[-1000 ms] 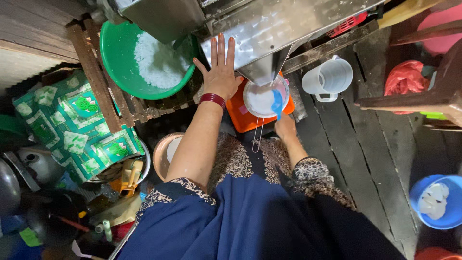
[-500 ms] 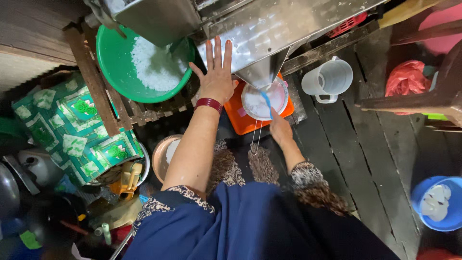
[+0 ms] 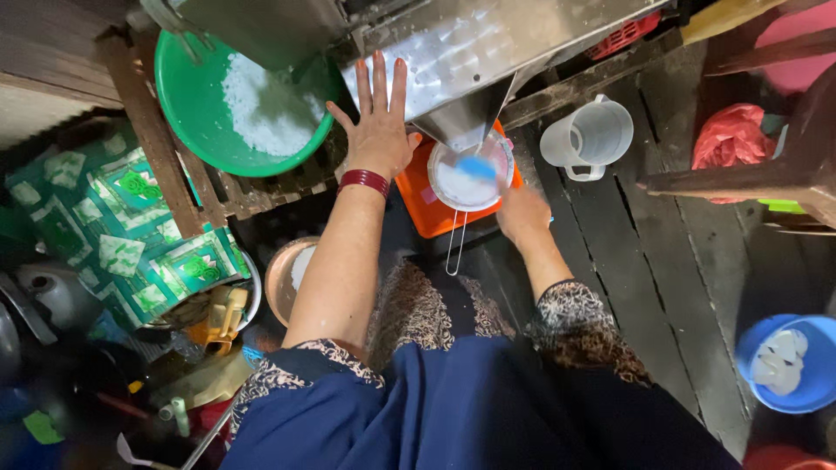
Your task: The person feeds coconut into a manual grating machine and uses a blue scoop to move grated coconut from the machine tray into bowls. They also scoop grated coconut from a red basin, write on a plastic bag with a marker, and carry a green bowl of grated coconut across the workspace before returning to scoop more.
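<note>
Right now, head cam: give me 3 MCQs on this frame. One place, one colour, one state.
1. Where does the round strainer sit?
A. Under the metal chute, over the orange tray
B. Inside the green basin
C. In the blue bucket

2. What colour is the bangle on the left wrist?
A. Yellow
B. Dark red
C. White

3. How is the left hand placed?
A. Closed round a jug handle
B. Fist in the lap
C. Flat, fingers spread, against the metal machine

Key: 1 A, the strainer lies directly below the chute mouth; 2 B, the band reads dark red; 3 C, the palm is open on the steel.
</note>
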Demonstrator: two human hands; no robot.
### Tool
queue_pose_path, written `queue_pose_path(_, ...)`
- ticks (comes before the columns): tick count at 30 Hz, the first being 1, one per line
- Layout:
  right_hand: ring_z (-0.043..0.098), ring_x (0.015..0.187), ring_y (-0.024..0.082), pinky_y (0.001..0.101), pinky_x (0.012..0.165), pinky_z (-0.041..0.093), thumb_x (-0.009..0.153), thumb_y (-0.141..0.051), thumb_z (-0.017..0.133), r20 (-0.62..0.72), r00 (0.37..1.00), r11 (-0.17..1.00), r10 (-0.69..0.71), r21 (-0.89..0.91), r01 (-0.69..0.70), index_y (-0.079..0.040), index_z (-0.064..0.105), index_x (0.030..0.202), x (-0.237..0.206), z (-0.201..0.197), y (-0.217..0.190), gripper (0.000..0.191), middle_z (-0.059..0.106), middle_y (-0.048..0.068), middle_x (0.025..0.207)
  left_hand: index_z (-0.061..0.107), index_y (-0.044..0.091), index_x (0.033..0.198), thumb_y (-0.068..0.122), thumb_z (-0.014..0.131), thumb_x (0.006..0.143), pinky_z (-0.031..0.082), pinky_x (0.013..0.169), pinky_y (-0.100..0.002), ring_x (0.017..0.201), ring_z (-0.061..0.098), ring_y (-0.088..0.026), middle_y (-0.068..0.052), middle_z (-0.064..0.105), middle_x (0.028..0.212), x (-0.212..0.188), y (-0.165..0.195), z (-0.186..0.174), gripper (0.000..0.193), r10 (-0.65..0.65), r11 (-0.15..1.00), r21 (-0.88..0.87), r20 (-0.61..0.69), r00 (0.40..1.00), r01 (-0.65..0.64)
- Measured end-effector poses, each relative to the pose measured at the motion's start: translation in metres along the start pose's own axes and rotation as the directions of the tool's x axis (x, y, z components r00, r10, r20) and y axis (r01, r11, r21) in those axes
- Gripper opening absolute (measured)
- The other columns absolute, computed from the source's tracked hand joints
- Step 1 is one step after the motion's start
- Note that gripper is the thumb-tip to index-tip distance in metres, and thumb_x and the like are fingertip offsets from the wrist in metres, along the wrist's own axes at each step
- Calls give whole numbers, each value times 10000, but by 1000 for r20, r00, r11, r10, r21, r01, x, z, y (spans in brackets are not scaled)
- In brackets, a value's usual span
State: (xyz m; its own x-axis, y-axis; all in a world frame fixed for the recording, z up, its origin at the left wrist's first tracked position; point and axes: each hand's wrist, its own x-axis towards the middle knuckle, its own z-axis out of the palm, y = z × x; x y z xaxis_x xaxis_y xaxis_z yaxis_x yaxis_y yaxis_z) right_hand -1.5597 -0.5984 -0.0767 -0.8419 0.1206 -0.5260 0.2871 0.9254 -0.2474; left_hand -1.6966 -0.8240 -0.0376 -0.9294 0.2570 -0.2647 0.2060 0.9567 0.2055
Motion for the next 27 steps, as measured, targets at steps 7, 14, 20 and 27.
queue_pose_path(7,658,1073,464,550,913,518,963,-175,516,40,997,962,63,265,-71,-239,499,1500,-11,27,-6,542,693,285,1125,1,235,1658,436,839,837,135,1106,-866,1559,-137,-358,-90,-142,1699,-1,0,-2,1190,13,1000,0,-6,1000,-13)
queue_pose_path(14,675,1026,445,539,891,519,943,-140,550,-87,991,970,105,228,-83,-271,482,1535,-5,20,-21,611,706,258,1041,0,231,1655,448,849,827,135,1096,-874,1551,-145,-372,-94,-146,1696,-1,-1,-2,1206,18,1000,-9,2,1000,-18)
queue_pose_path(20,668,968,483,550,842,524,802,-60,581,-172,979,978,-112,158,140,-170,494,1517,-12,30,-35,729,674,317,1040,0,240,1655,463,853,823,147,1089,-878,1554,-137,-376,-91,-140,1697,-2,-1,0,1212,27,1000,-8,-20,999,-27)
queue_pose_path(27,670,1092,414,514,944,511,940,-251,633,-96,956,889,276,403,-216,-280,629,1389,-31,24,-15,450,716,203,1152,-8,233,1650,491,868,794,168,1085,-878,1553,-127,-384,-92,-128,1697,-4,2,-3,1251,32,999,-9,-43,999,-32)
